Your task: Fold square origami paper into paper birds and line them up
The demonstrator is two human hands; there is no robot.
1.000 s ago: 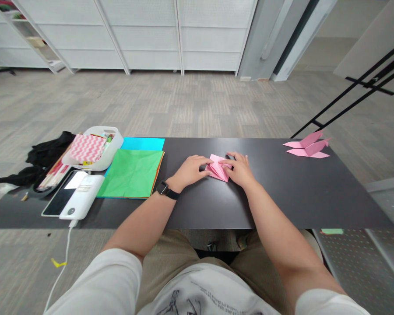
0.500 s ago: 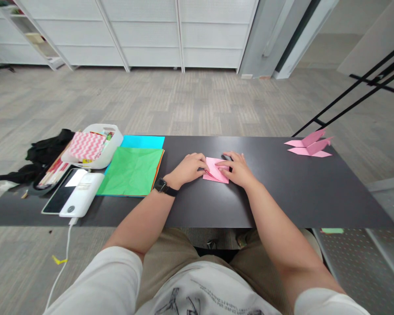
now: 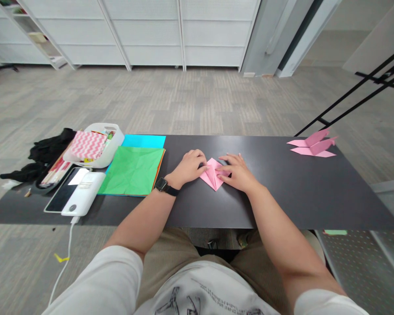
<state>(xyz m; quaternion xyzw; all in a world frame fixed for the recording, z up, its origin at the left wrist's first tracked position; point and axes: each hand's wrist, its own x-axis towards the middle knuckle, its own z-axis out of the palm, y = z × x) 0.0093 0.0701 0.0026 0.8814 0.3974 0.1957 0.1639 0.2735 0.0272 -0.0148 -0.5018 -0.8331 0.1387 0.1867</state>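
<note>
A folded sheet of pink origami paper lies flat on the dark table, turned like a diamond with a crease running toward its near corner. At its left corner, my left hand pinches the edge between thumb and curled fingers. My right hand rests over the right side, its fingers spread and their tips touching the paper; that corner is partly hidden beneath them. Far off to the right stand folded pink paper birds with pointed wings.
Left of my hands lies a stack of coloured paper with a green sheet on top. Beyond it are a white power bank with a cable, a tablet-like device, a white basket and black cloth.
The pink paper has been rotated from square-on to a diamond, its near corner now pointing toward me. My right hand's fingers have spread more. The view has shifted slightly.
</note>
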